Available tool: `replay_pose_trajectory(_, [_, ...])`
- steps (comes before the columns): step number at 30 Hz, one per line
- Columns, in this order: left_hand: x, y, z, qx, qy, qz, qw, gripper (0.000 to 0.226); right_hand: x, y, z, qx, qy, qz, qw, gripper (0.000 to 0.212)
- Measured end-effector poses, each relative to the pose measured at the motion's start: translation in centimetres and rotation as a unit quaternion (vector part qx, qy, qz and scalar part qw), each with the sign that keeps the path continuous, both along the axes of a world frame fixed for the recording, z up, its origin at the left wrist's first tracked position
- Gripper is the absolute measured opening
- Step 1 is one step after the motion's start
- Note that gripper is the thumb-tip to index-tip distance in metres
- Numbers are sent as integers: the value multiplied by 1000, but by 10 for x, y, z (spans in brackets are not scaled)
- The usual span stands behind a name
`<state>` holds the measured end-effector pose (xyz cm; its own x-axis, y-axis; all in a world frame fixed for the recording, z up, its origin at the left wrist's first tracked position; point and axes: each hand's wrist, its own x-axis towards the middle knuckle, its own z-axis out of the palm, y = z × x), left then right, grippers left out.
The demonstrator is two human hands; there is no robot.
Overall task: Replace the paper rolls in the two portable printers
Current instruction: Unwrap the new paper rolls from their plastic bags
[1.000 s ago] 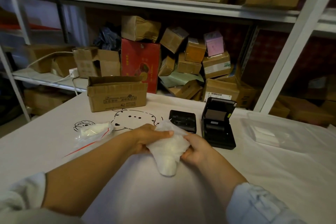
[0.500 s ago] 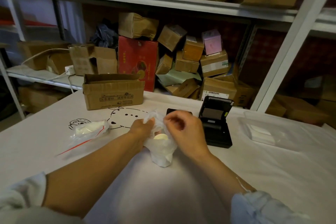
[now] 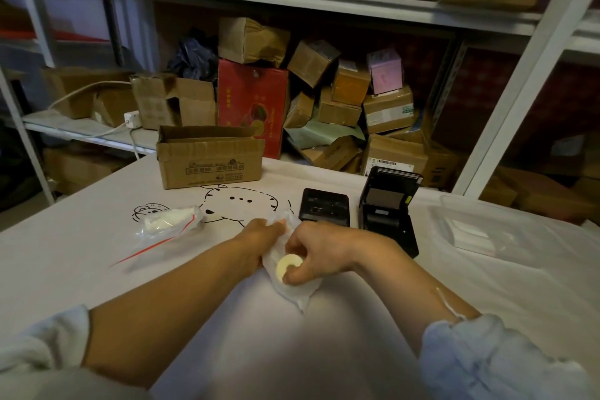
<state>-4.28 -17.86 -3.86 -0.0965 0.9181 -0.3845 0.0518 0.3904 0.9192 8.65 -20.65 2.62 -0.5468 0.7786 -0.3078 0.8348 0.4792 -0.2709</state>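
**Paper roll held at the bag mouth**

My left hand grips the thin clear plastic bag on the white bench. My right hand pinches the small white paper roll at the bag opening. Just beyond my hands sit the closed flat black printer and, to its right, the open-lidded black printer.

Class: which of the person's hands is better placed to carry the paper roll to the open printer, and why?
Right. The right hand already pinches the paper roll, and the open printer lies on its side. The left hand holds the plastic bag.
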Motion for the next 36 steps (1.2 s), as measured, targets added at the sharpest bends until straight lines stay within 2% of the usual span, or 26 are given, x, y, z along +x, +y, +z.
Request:
replay_pose_trajectory(4, [-1, -5, -4, -2, 11, -23, 1000, 39, -4, -5, -6, 15, -9, -30, 999, 43])
replay_pose_trajectory(6, [-2, -9, -4, -5, -14, -34, 999, 34, -4, -4, -9, 72, 2, -71, 995, 47])
replay_pose_trajectory(9, [-5, -15, -4, -35, -71, -54, 995, 29, 1, 1, -13, 169, 55, -140, 974, 35])
replay_pose_trajectory(11, [-6, -19, -5, -50, -80, -75, 993, 27, 3, 2, -17, 182, 66, -159, 968, 29])
replay_pose_trajectory(14, [-3, -21, -8, -57, -94, -74, 991, 23, -3, -4, -25, 158, -17, -145, 977, 45])
replay_pose_trajectory(17, [0, -20, -11, -45, -67, -72, 994, 24, -8, -8, -31, 177, -96, -129, 971, 56])
replay_pose_trajectory(22, [2, -23, -3, -38, -63, -97, 993, 21, -10, -9, -35, 172, -115, -120, 971, 55])
replay_pose_trajectory(25, [2, -25, 7, -13, -116, -120, 986, 28, -3, -8, -35, 162, -21, -149, 975, 44])
replay_pose_trajectory(26, [2, -25, 10, 10, -99, -126, 987, 30, 0, -7, -35, 155, 34, -172, 972, 40])
replay_pose_trajectory(29, [-1, -17, 16, 123, 64, -116, 984, 28, 6, -1, -32, 124, 197, -244, 942, 31])
replay_pose_trajectory(32, [-13, -3, 25, 198, 244, -81, 946, 23, 7, 4, -23, 80, 352, -270, 893, 23])
replay_pose_trajectory(34, [-23, 7, 29, 213, 346, -38, 913, 25, 8, 5, -19, 19, 452, -298, 841, 23])
replay_pose_trajectory(36, [-33, 15, 33, 220, 429, 17, 876, 24, 11, 6, -16, -65, 541, -352, 761, 21])
